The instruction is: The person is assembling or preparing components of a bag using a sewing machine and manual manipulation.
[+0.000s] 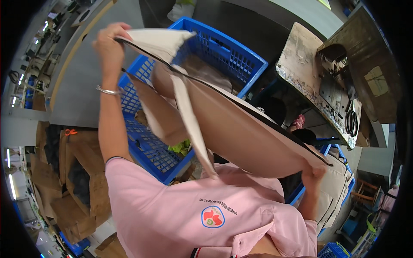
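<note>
Beige fabric with black edging (241,102) is seen in the head view, where a large, floppy piece (232,129) is held stretched between two bare hands. Its upper left end is pinched in the left hand (111,41), raised high, with fingers and thumb closed on the edge. The lower right corner is gripped in the right hand (313,174), whose fingers are curled together on the cloth, though their exact placing is blurred. The bulk of the piece is hung between the two grips — slanting down to the right, in front of the shirt and partly over a blue crate (257,71). A pale strip (186,107) is left dangling from the edging. A metal bangle (107,90) is worn on the left wrist.

Small dark lettering is printed on the pink shirt (172,210), beside a blue-ringed emblem (213,216) with red shapes. Capital letters are carried along the edge of a worn table (297,47) — partly rubbed away. A tan label (377,81) is stuck on a brown board; its writing cannot be made out.
</note>
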The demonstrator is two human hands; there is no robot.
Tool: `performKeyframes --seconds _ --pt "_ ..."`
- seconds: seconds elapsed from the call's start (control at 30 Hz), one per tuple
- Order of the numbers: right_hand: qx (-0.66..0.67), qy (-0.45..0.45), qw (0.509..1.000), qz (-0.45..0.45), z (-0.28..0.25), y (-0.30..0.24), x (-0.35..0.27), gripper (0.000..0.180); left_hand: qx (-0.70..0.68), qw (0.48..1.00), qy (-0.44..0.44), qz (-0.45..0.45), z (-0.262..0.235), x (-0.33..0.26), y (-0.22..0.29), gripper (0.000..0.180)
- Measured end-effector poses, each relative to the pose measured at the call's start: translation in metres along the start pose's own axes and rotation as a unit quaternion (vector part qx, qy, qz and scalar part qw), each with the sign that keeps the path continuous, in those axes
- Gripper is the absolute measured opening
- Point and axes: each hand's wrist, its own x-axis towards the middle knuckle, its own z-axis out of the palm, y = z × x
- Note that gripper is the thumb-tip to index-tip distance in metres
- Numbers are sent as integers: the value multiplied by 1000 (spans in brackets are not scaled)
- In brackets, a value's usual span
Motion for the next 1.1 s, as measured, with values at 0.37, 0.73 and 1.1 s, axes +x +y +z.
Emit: performKeyframes --seconds 0.37,0.73,1.1 --pt "-80 10 996 34 -8 27 -3 33 106 960 -260 2 33 -69 -15 18" --pt "-52 -33 998 -27 6 1 24 36 152 971 -183 -12 -1 -24 -5 19" --pt "6 -156 962 -223 73 -34 10 62 290 936 -151 -127 -50 -80 -109 17"
